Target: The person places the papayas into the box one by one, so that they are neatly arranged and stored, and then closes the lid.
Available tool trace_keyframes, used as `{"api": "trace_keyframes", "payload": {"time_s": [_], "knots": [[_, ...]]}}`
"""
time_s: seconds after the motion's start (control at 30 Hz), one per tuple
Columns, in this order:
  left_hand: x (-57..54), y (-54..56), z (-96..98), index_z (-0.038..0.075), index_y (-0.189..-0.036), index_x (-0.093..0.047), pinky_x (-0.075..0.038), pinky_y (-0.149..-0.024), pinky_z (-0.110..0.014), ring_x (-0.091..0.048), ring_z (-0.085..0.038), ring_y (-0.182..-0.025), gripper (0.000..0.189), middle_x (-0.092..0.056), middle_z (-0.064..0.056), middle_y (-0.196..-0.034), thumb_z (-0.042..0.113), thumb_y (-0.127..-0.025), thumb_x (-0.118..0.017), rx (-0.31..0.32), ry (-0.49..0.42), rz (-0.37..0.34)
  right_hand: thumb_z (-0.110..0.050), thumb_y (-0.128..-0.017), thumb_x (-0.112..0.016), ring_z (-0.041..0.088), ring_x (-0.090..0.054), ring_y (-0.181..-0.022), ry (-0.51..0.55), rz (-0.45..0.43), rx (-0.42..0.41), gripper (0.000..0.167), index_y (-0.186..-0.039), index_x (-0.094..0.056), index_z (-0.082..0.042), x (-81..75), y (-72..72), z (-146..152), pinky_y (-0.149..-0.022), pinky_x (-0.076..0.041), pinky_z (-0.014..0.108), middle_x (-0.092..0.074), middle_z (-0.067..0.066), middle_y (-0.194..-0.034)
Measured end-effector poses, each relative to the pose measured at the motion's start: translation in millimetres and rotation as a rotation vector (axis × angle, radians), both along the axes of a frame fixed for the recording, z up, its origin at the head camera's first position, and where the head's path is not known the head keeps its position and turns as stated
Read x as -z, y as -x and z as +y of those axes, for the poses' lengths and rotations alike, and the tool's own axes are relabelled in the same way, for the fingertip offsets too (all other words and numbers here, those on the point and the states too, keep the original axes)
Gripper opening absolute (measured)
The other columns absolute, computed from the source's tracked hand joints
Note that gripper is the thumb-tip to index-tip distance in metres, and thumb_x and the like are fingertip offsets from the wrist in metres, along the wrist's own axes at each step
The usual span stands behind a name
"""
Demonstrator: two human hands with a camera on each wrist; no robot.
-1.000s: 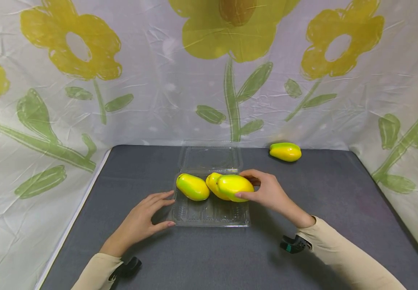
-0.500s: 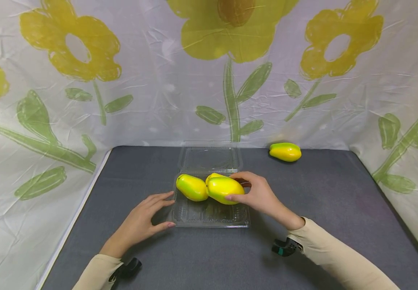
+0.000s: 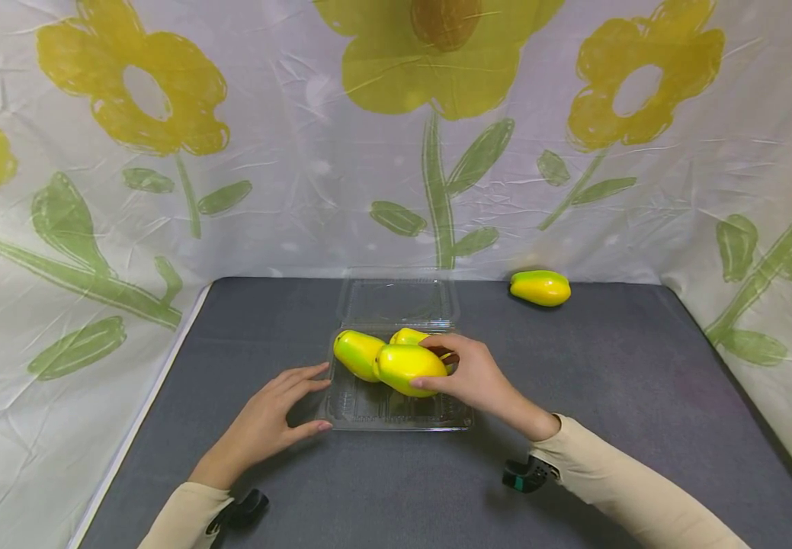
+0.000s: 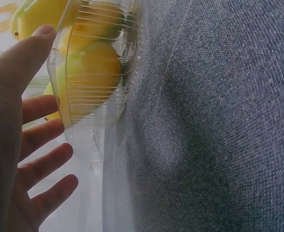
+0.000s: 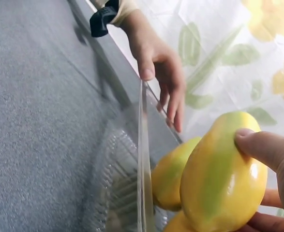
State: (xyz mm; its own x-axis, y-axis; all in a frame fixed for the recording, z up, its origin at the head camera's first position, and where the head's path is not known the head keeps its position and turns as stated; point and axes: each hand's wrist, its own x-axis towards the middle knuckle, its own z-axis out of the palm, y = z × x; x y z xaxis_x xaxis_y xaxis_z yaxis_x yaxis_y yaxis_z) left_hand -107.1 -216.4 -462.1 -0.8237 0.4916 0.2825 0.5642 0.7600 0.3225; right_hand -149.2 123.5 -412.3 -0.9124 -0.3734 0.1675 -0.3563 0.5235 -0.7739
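My right hand (image 3: 471, 377) grips a yellow-green papaya (image 3: 405, 369) between thumb and fingers, above the clear plastic clamshell box (image 3: 396, 415). Two more papayas lie in the box's back part: one at the left (image 3: 354, 353), the other (image 3: 408, 335) behind the held one and partly hidden by it. At the box's left side my left hand (image 3: 265, 415) has its fingers spread, thumb and fingertips at the rim; the left wrist view shows the thumb (image 4: 44, 31) against the box's edge. The held papaya (image 5: 224, 174) fills much of the right wrist view.
Another papaya (image 3: 540, 288) lies at the back right of the dark grey table (image 3: 608, 366). The box's transparent lid (image 3: 399, 301) is folded back flat behind it. A white curtain (image 3: 286, 152) with yellow flowers hangs around the table's back and sides.
My right hand has carried its papaya leftward and slightly toward me over the box, covering part of the left papaya. The left hand stays in place.
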Motion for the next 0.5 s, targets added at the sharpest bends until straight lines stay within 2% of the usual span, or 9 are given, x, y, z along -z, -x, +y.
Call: {"api": "trace_keyframes", "payload": {"time_s": [0.5], "knots": [[-0.7,-0.1,0.2,0.016,-0.135,-0.058,-0.046,-0.109,-0.049,-0.049,-0.022,-0.136,0.069,-0.051,0.000,-0.150,0.053,-0.080,-0.077,-0.003,-0.006,0.009,-0.030,-0.075,-0.087,0.021,-0.070,-0.103,0.062,-0.040,-0.058,0.055,-0.122,-0.069,-0.010,8.8,-4.7,-24.1,-0.087,-0.060,0.030,-0.069,0.008,-0.119]]}}
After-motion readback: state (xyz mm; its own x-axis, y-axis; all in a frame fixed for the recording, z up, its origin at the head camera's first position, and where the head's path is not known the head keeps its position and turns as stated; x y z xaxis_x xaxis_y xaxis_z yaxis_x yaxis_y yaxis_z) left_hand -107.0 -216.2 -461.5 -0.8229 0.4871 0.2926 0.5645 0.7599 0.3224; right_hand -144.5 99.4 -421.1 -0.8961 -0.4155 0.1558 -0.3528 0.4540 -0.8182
